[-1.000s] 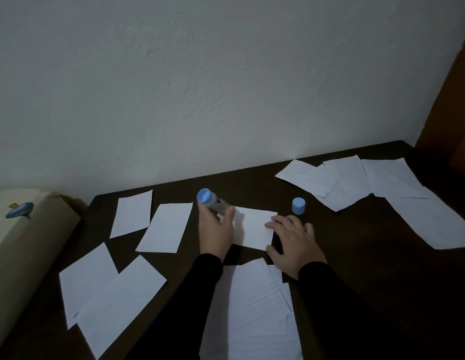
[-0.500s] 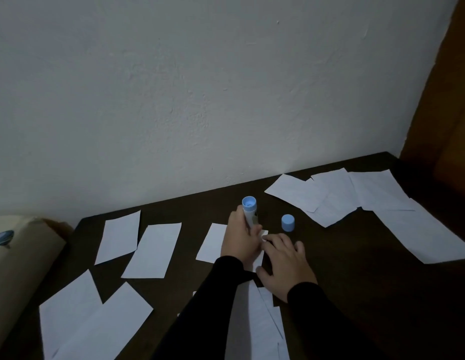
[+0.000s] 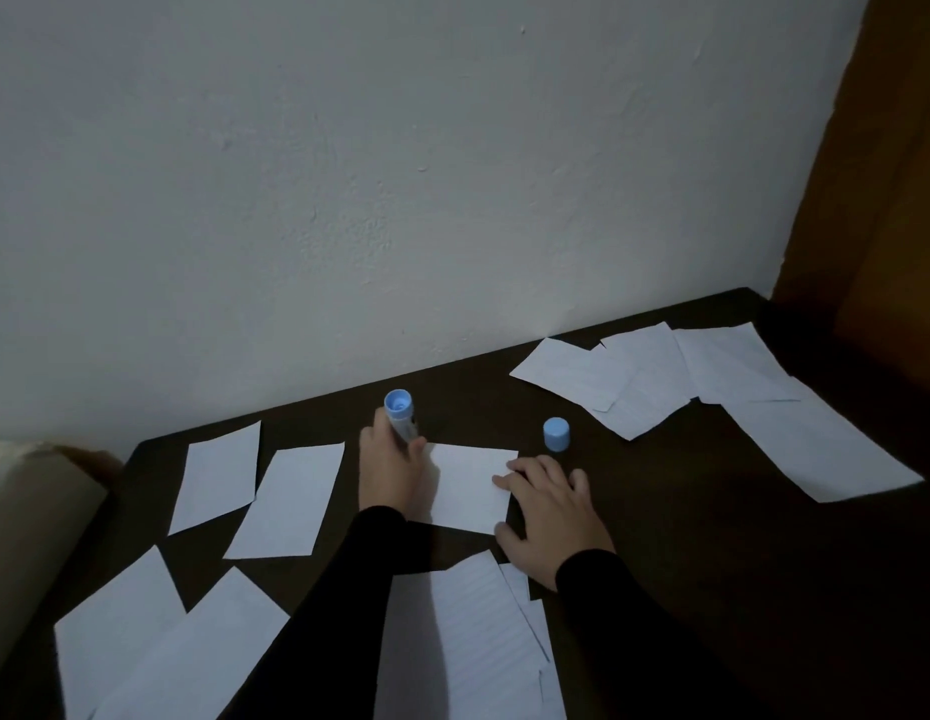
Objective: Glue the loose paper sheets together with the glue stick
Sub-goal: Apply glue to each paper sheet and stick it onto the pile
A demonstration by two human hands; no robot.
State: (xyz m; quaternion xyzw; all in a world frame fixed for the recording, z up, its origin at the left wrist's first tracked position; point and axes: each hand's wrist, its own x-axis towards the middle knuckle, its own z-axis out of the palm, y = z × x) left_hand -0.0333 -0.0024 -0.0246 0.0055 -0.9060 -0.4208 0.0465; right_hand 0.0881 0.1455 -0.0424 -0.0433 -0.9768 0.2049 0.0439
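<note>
Head view: glue stick in curled left fingers (tip seemingly hidden), flat right fingers on sheet.

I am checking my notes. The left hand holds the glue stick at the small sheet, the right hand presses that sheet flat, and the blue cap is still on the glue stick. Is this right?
Not quite. In the head view the blue cap is off: it stands on the table, beyond the right hand. The rest holds: the left hand grips the glue stick at the small sheet, and the right hand presses that sheet flat.

A dark wooden table carries scattered white paper sheets and a blue cap, standing upright.
</note>
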